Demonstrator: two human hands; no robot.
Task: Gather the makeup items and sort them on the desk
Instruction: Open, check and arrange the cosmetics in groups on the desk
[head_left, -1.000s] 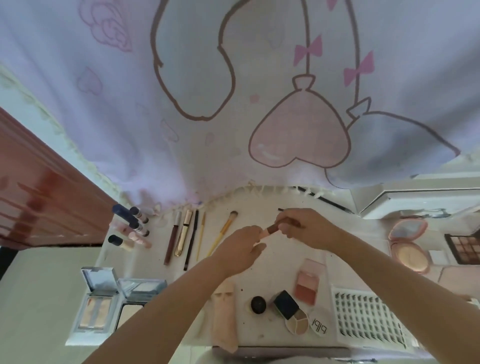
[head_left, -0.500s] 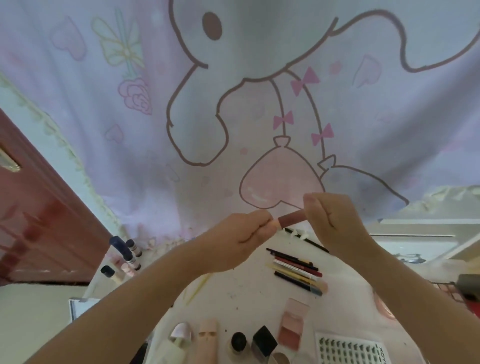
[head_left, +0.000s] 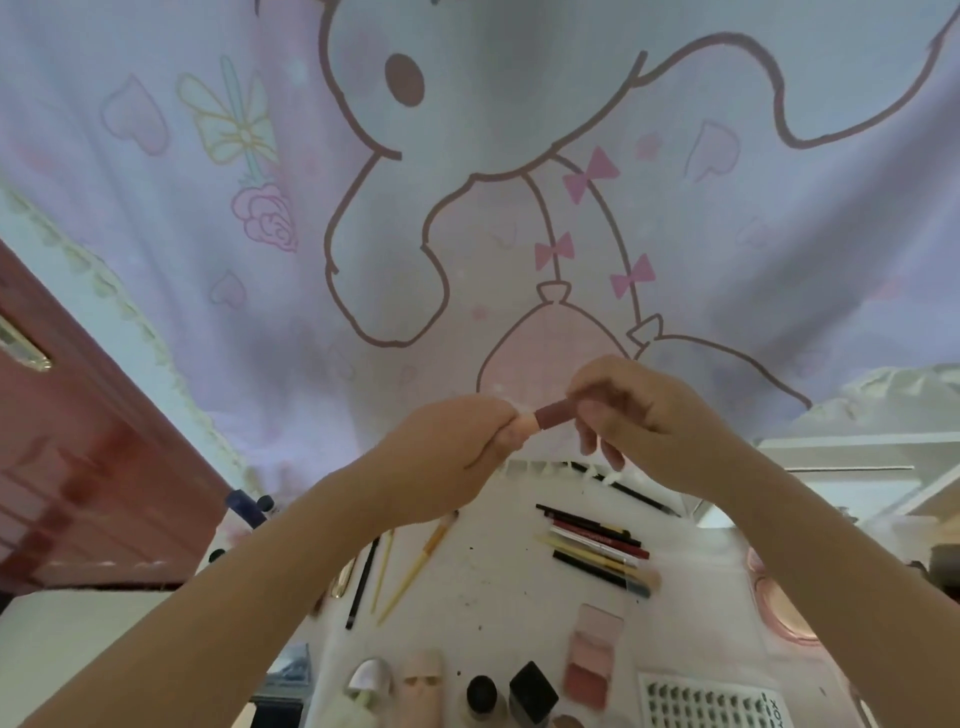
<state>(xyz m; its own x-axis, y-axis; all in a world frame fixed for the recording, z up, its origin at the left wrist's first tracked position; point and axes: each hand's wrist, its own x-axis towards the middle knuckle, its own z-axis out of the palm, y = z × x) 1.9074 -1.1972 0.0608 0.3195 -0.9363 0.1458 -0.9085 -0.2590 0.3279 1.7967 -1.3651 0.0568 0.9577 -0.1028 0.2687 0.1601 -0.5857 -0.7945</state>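
Head view, centre of frame: left hand (head_left: 457, 457) and right hand (head_left: 644, 421) raised above the surface (head_left: 498, 587), fingers of each pinching opposite ends of one lip tube (head_left: 545, 417). Lower right: lash tray (head_left: 711, 701), edge lettering too small to read. Centre right: bundle of pencils (head_left: 597, 545), count unclear. Lower centre: one blush palette (head_left: 592, 654). Bare, speckled stretch between brush (head_left: 421, 561) and pencils. Behind: cartoon curtain (head_left: 467, 182).

A home bedroom: cartoon-print curtain (head_left: 519, 182), white desk (head_left: 498, 587) strewn with makeup pencils (head_left: 597, 545), red wooden door (head_left: 67, 467).
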